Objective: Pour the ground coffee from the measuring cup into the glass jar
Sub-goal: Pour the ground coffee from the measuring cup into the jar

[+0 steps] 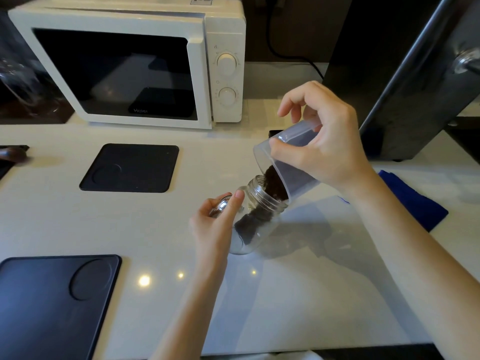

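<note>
Fingers of our right hand [322, 141] wrapped the base of the clear measuring cup [288, 162], thumb pressed on its side, index finger lifted off, the cup tipped steeply down to the left. Ground coffee [276, 184] slid from its lip into the mouth of the glass jar [255, 216], which leaned toward the cup with coffee already gathered inside. Our left hand [215, 224] steadied the jar's left side, thumb up along the glass, while its curled fingers cupped a shiny round lid [220, 205].

Behind the jar a black square mat [130, 167] lay on the counter, and a second black mat [52, 302] sat at the near left corner. A blue cloth [418, 203] lay under our right forearm. Nothing stood between cup and jar.

We worked on a glossy white counter [285, 294], with a white microwave [135, 63] at the back and a dark appliance [405, 81] at the right.
</note>
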`<state>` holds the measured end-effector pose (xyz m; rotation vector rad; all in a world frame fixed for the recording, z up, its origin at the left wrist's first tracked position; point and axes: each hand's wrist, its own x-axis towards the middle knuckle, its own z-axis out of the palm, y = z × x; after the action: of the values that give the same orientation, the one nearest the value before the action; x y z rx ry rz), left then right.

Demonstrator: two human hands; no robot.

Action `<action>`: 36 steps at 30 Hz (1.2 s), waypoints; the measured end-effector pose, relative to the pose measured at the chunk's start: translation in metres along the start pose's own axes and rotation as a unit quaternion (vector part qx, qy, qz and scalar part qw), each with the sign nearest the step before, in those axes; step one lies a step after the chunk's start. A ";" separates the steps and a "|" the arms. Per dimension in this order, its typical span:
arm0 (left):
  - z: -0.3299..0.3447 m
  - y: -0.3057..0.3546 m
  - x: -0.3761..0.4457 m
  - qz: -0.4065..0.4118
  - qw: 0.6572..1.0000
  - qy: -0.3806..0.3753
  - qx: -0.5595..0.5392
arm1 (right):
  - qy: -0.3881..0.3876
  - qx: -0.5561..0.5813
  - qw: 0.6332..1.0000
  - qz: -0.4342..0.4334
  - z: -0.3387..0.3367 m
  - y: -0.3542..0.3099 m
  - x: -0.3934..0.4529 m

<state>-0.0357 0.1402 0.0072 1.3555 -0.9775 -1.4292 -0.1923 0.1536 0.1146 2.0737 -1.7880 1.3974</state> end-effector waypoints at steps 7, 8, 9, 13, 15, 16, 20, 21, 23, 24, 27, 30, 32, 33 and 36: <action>0.000 -0.001 0.001 0.004 1.000 -0.004 0.003 | 0.002 0.003 1.000 0.000 0.000 0.000 -0.001; 0.000 -0.001 0.001 0.005 1.000 -0.004 0.003 | 0.002 0.002 1.000 0.001 0.000 0.000 -0.001; 0.000 -0.001 0.001 0.006 1.000 -0.003 0.003 | 0.002 0.002 1.000 0.001 0.000 0.000 -0.001; 0.000 -0.002 0.002 0.005 1.000 -0.002 0.000 | 0.001 0.000 1.000 -0.001 0.000 0.001 -0.001; 0.000 -0.002 0.002 0.003 1.000 -0.001 -0.002 | -0.001 0.001 1.000 0.000 0.001 0.000 0.000; -0.001 -0.003 0.002 0.002 1.000 -0.001 -0.002 | -0.001 0.000 1.000 -0.001 0.001 0.000 0.000; 0.000 -0.002 0.001 0.000 1.000 0.001 -0.004 | -0.008 -0.016 1.000 -0.012 0.002 -0.001 -0.001; 0.000 -0.002 0.001 0.000 1.000 0.001 -0.004 | -0.009 -0.009 1.000 -0.010 0.002 -0.002 0.000; 0.000 -0.002 0.001 -0.001 1.000 0.002 -0.004 | -0.011 -0.004 1.000 -0.007 0.002 -0.002 0.000; 0.000 -0.003 0.001 0.000 1.000 0.002 -0.005 | -0.012 -0.009 1.000 -0.006 0.002 -0.003 0.001; -0.001 -0.003 0.002 0.003 1.000 0.004 -0.004 | -0.013 -0.003 1.000 -0.003 0.003 -0.003 0.002; -0.001 -0.003 0.002 0.002 1.000 0.009 -0.010 | -0.018 -0.011 1.000 -0.007 0.004 -0.002 0.003; 0.000 -0.003 0.002 0.003 1.000 0.011 -0.011 | -0.018 -0.001 1.000 -0.003 0.004 -0.003 0.004; 0.000 -0.003 0.002 0.003 1.000 0.011 -0.012 | -0.017 0.006 1.000 -0.002 0.004 -0.003 0.004; 0.001 -0.004 0.002 0.001 1.000 0.014 -0.025 | -0.022 -0.007 1.000 -0.014 0.004 -0.002 0.006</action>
<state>-0.0370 0.1391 0.0034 1.3348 -0.9175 -1.4205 -0.1884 0.1471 0.1174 2.1298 -1.7713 1.3406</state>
